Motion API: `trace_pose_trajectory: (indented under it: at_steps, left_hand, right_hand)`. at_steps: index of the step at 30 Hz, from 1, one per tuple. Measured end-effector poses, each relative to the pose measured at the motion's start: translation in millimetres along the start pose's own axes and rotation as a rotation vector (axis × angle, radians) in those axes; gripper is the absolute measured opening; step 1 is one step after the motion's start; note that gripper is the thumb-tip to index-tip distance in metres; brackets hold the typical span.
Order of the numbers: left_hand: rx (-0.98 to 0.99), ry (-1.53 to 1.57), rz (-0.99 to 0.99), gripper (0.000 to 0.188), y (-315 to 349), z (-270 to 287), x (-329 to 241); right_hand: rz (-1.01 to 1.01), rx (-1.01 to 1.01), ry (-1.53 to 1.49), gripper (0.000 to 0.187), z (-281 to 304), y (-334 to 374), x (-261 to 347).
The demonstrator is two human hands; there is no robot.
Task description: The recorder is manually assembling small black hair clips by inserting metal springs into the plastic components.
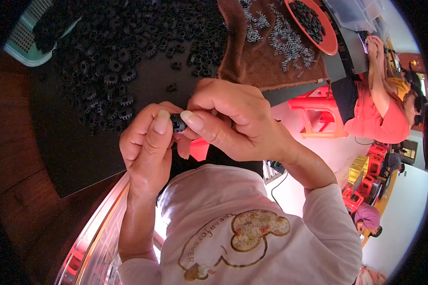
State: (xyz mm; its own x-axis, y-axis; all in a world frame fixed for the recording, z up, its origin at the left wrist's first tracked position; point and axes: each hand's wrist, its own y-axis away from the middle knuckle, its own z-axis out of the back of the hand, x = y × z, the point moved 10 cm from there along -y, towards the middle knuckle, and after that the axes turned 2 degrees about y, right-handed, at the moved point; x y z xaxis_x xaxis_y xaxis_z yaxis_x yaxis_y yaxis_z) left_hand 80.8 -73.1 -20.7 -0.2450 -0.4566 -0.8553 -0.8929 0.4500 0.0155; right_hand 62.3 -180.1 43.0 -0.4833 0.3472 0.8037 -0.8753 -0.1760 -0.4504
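Between my two hands, over the near edge of the dark work table (147,78), a small black plastic piece (178,122) is held up, rounded and with slots in its side. My left hand (147,142) pinches it from the left, thumb on top. From the right, my right hand (245,121) presses its thumb tip against the piece, fingers curled in. Whatever lies behind the fingers is hidden. Just beyond my hands spreads a large heap of small black toothed plastic parts (111,61). One loose black part (171,87) lies apart from the heap.
Right of the heap, a brown towel (245,66) carries many small metal springs (290,42). An orange-red bowl (334,46) of dark small parts sits at its far corner. A green basket (40,58) stands far left. Past the table are a red stool (318,114) and a co-worker (380,116).
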Motion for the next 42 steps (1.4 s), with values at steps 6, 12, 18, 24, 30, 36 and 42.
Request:
trace_pose_trajectory:
  at_steps: [6,12,18,24,30,36,42]
  left_hand:
    - [0.036,0.203,0.022,0.030,-1.9,2.4,2.1]
    - [-0.027,-0.009,-0.030,0.030,2.3,3.2,2.8]
    - [0.002,-0.020,-0.054,0.030,2.2,0.0,2.2]
    - [-0.020,-0.042,-0.027,0.029,2.0,0.1,4.4]
    - [-0.059,-0.011,-0.022,0.030,0.8,2.0,5.5]
    - [-0.003,0.064,-0.040,0.030,-0.1,2.6,5.3]
    - [-0.097,0.078,0.007,0.030,3.0,7.0,7.6]
  right_hand:
    - [0.017,0.011,0.029,0.015,0.8,3.1,-0.4]
    - [-0.069,0.005,-0.027,0.015,5.8,9.2,-3.8]
    - [-0.045,-0.033,0.030,0.014,10.3,9.0,-4.6]
    - [-0.098,-0.099,-0.049,0.015,7.5,12.6,-15.8]
    - [0.029,-0.044,-0.015,0.013,7.7,11.2,-8.1]
    - [-0.048,-0.004,0.003,0.011,12.9,7.3,-11.9]
    - [-0.042,0.026,-0.065,0.014,0.6,2.8,-6.1]
